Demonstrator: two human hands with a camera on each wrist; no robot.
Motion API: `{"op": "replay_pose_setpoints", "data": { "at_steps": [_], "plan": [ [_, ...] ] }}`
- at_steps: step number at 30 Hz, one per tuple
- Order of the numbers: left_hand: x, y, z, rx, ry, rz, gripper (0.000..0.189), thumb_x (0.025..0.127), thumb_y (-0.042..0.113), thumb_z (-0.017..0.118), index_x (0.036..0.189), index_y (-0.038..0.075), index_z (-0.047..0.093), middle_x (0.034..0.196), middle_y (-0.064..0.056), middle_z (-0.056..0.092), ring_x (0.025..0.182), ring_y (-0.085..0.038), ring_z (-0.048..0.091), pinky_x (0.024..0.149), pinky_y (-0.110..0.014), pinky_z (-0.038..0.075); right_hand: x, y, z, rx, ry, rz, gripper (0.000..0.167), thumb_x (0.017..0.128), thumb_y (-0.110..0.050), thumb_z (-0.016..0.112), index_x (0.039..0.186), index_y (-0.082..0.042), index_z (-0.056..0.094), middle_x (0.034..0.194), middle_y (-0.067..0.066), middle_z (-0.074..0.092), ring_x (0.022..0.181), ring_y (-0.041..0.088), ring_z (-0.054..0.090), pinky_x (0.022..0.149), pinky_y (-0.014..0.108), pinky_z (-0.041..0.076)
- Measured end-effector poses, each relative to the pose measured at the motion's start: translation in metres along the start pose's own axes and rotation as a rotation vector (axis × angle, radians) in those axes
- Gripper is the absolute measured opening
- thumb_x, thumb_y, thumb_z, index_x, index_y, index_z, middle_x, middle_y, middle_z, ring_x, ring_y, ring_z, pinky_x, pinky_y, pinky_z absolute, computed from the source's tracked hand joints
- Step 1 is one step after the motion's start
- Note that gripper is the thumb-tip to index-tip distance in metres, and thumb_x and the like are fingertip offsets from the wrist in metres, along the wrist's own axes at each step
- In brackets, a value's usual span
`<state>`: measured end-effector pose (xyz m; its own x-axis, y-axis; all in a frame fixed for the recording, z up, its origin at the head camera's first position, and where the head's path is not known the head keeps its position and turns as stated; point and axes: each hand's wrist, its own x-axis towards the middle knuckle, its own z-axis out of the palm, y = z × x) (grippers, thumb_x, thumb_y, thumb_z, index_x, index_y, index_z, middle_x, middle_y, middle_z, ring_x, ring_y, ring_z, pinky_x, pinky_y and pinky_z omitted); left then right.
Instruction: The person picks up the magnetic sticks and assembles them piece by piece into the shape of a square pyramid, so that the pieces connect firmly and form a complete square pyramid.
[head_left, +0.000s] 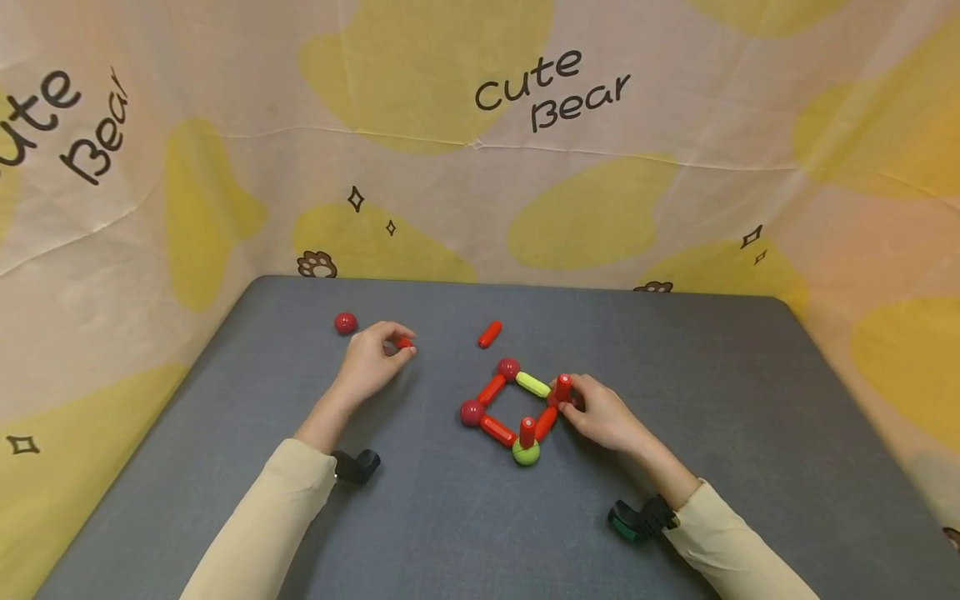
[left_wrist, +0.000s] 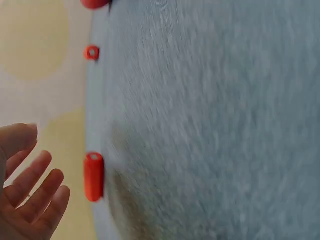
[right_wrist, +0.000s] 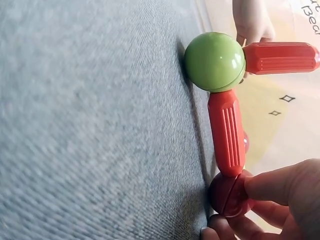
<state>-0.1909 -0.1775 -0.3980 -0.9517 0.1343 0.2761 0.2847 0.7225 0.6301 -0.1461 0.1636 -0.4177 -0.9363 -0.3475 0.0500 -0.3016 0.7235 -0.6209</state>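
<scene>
Red uprights crown only two frame corners; our right hand pinches a ball; our left hand spreads near a loose rod.

Thirteen total by my count
I've got seven red rods, one yellow-green rod, four red balls and, yep, one green ball.

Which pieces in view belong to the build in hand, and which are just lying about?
In the job:
four-sided frame, with two upright red rods
red corner ball, pinched by the right hand
red rod by the left hand, probably

Lying about, perhaps spares:
loose red rod
loose red ball
</scene>
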Motion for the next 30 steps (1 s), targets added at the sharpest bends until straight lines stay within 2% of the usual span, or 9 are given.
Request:
{"op": "replay_pose_setpoints", "data": {
  "at_steps": [4, 7, 11, 15, 20, 30],
  "plan": [
    [0.005, -0.012, -0.001, -0.011, -0.006, -0.041, 0.023, 0.082, 0.011, 0.067, 0.103, 0.004, 0.067, 0.103, -0.014, 0.063, 0.086, -0.032, 0.064, 0.077, -0.043, 0.05, 0.003, 0.003, 0.0, -0.003, 0.009, -0.023, 0.029, 0.084, -0.005, 0.06, 0.113, -0.007, 0.062, 0.096, 0.009, 0.06, 0.079, 0.018, 0.054, 0.07, 0.034, 0.046],
    [0.007, -0.02, -0.002, -0.003, -0.024, -0.069, 0.024, 0.082, 0.011, 0.067, 0.106, 0.005, 0.066, 0.11, -0.014, 0.061, 0.095, -0.032, 0.062, 0.083, -0.045, 0.048, 0.004, 0.004, 0.0, -0.002, 0.01, -0.032, 0.03, 0.084, -0.005, 0.06, 0.114, -0.007, 0.062, 0.096, 0.009, 0.06, 0.079, 0.018, 0.054, 0.07, 0.035, 0.046],
    [0.011, -0.027, -0.002, 0.014, -0.055, -0.078, 0.026, 0.083, 0.009, 0.066, 0.108, 0.005, 0.066, 0.115, -0.014, 0.061, 0.11, -0.032, 0.055, 0.092, -0.048, 0.042, 0.005, 0.005, 0.0, -0.002, 0.005, -0.031, 0.03, 0.084, -0.006, 0.06, 0.114, -0.007, 0.061, 0.096, 0.009, 0.06, 0.081, 0.019, 0.056, 0.072, 0.037, 0.047],
    [0.014, -0.03, -0.002, 0.026, -0.09, -0.077, 0.028, 0.082, 0.007, 0.065, 0.11, 0.003, 0.065, 0.118, -0.015, 0.06, 0.116, -0.032, 0.051, 0.097, -0.048, 0.037, 0.004, 0.005, 0.001, -0.001, 0.003, -0.026, 0.029, 0.085, -0.005, 0.06, 0.114, -0.007, 0.061, 0.097, 0.009, 0.06, 0.082, 0.019, 0.056, 0.074, 0.038, 0.047],
    [0.016, -0.031, 0.0, 0.043, -0.119, -0.105, 0.028, 0.083, 0.01, 0.066, 0.11, 0.003, 0.065, 0.115, -0.016, 0.06, 0.114, -0.032, 0.052, 0.098, -0.047, 0.037, 0.004, 0.005, 0.001, 0.007, 0.003, -0.025, 0.029, 0.085, -0.005, 0.06, 0.114, -0.007, 0.061, 0.1, 0.01, 0.061, 0.084, 0.019, 0.056, 0.074, 0.038, 0.047],
    [0.017, -0.031, 0.003, 0.128, -0.157, -0.125, 0.023, 0.082, 0.014, 0.068, 0.104, 0.007, 0.07, 0.103, -0.015, 0.063, 0.095, -0.03, 0.058, 0.081, -0.045, 0.044, 0.004, 0.005, 0.0, 0.006, -0.003, -0.018, 0.029, 0.086, -0.006, 0.06, 0.115, -0.008, 0.061, 0.097, 0.009, 0.06, 0.082, 0.019, 0.055, 0.074, 0.038, 0.047]
  ]
}}
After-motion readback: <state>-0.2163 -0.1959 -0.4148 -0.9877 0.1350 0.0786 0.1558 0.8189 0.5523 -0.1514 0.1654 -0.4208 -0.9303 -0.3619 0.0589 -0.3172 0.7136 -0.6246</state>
